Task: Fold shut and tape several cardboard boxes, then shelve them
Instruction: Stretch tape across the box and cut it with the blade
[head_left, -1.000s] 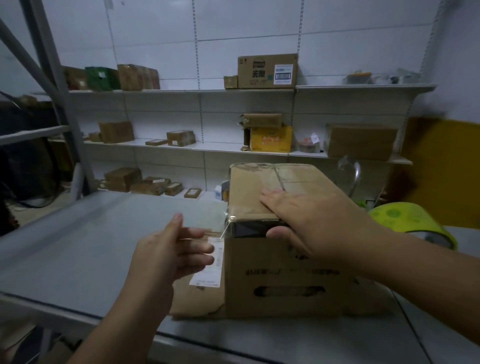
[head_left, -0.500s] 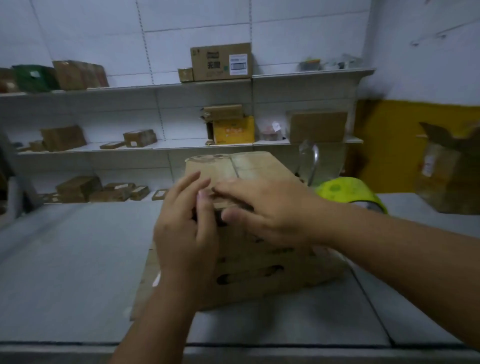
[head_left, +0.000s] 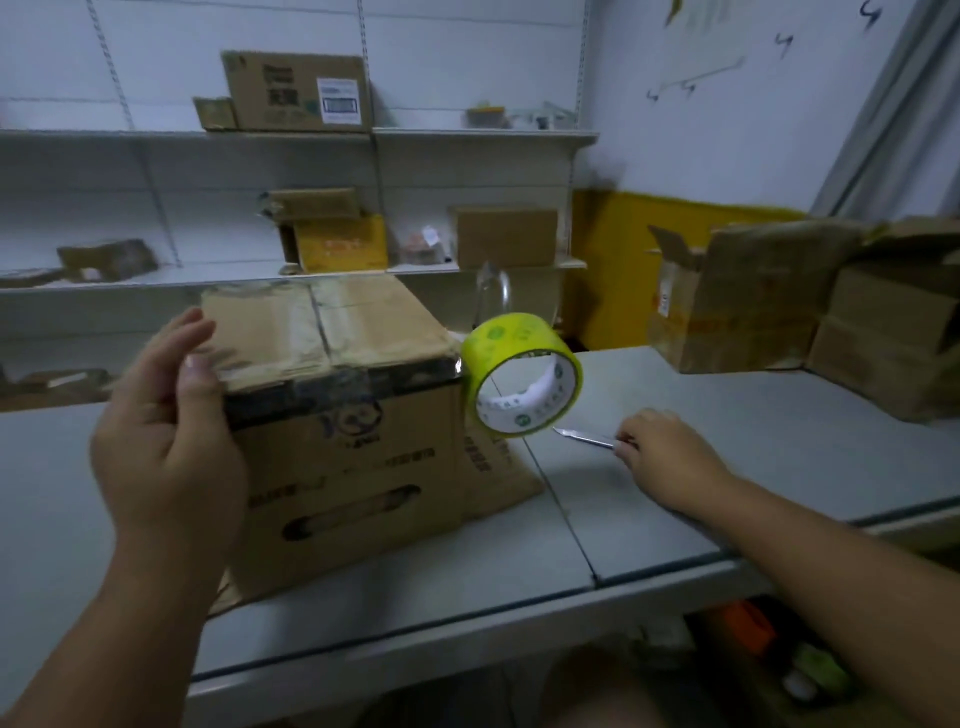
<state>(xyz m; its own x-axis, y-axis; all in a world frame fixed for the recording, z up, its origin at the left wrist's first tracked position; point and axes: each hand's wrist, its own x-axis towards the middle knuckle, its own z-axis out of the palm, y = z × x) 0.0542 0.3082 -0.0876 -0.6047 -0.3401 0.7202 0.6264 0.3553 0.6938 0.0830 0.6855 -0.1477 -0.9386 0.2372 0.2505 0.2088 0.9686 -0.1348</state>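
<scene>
A closed brown cardboard box (head_left: 353, 467) with clear tape along its top seam stands on the grey table (head_left: 727, 415). My left hand (head_left: 166, 447) rests against the box's front left corner, thumb pressing the tape at the top edge. A yellow-green tape roll (head_left: 519, 338) hangs at the box's upper right edge, still joined to it by a strip of tape. To its right, my right hand (head_left: 665, 457) lies on the table and pinches the handle of a thin metal knife (head_left: 582, 437), blade pointing toward the roll.
Flattened cardboard (head_left: 498, 478) sticks out under the box on the right. Two open cardboard boxes (head_left: 753, 296) stand at the table's far right. Wall shelves (head_left: 467, 137) behind carry several boxes. The table's front edge runs close to me.
My right hand left the box top and moved right to the knife on the table. My left hand slid from the top to the front left corner. The view swung right.
</scene>
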